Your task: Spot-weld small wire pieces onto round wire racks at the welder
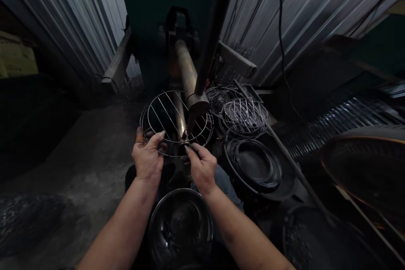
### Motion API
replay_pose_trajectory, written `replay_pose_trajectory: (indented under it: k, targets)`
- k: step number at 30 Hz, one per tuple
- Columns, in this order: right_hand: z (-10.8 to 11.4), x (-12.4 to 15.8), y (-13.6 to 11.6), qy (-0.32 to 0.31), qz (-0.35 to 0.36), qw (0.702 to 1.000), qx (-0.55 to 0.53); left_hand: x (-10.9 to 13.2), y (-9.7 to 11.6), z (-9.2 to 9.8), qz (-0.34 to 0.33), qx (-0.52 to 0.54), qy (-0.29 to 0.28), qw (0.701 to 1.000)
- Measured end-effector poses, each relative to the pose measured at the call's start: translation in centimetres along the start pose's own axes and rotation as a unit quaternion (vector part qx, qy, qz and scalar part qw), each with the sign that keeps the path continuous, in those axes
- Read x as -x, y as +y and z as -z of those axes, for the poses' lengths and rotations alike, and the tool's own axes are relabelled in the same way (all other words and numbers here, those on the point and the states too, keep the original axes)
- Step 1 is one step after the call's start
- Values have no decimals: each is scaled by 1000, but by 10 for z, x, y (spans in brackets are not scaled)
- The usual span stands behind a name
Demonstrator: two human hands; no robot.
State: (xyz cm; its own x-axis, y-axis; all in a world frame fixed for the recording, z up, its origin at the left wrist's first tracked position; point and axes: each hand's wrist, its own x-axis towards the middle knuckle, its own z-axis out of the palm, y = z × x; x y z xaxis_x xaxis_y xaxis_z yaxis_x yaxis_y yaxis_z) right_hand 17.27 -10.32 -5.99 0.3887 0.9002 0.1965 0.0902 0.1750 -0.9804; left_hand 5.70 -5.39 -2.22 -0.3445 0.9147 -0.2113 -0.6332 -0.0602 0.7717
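Note:
A round wire rack (160, 105) with parallel bars is held up around the lower arm of a spot welder (190, 71). My left hand (148, 152) grips its near left rim, thumb on top and fingers beneath. My right hand (202, 164) pinches at the near rim, close to the welder's electrode tips (185, 135); a small piece may be between those fingers, but I cannot make it out. The rim passes between the upper and lower electrodes.
A metal bowl (182, 228) stands below my hands. To the right are a pile of wire racks (243, 114), a basin (291, 190) holding wire rings (272, 168), and a large round fan-like guard (363, 168). A wooden beam (118, 63) juts out at the left.

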Motion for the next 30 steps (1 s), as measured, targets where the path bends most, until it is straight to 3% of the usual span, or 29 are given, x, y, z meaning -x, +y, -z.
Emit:
replay_pose_trajectory:
  k: [14, 30]
  targets:
    - [0, -5, 6, 27, 65, 996, 62, -8, -2, -2, 14, -3, -2, 1000]
    - [-6, -22, 4, 17, 26, 998, 53, -15, -4, -11, 15, -14, 43, 999]
